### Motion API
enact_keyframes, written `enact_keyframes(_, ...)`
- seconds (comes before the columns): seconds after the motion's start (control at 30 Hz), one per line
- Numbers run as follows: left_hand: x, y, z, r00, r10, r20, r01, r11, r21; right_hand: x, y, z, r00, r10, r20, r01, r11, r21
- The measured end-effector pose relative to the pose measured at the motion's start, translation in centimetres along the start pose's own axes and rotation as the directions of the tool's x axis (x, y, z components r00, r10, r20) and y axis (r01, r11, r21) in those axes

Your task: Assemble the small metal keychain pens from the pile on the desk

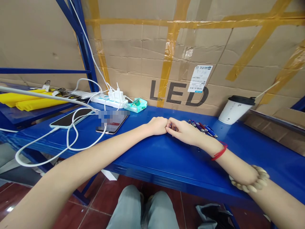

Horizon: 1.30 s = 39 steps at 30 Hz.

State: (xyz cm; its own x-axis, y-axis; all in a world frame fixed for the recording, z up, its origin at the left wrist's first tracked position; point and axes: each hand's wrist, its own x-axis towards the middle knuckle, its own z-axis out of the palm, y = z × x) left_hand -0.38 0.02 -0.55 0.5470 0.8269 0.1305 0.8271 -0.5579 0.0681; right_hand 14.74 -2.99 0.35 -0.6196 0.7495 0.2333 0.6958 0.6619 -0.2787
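So on the blue tabletop there are two phones: one dark-screened and one with a lit screen, lying side by side to the left of the hands. Behind the phones there's one white power strip with two chargers plugged in, and white cables loop off the front edge. One teal tissue pack sits just right of the strip. One white paper cup with a black lid stands well off to the right of the hands, against the cardboard wall.

Right behind the right hand is a small heap of pens, blue and red barrels, maybe five or six, hard to count exactly.

Both forearms lie flat on the tabletop and meet in the middle. Left hand is curled into a loose fist, touching the right fingertips. Right hand's fingers are curled in too, pinching something tiny between them, can't tell what. The right wrist has one red string and one beaded bracelet.
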Motion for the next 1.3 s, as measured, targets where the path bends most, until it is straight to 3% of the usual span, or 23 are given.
enact_keyframes(1.3,0.25,-0.02,0.45,0.998,0.045,-0.031,-0.049,0.989,-0.141,0.13,0.46,0.27,0.997,0.069,0.028,-0.070,0.997,0.027)
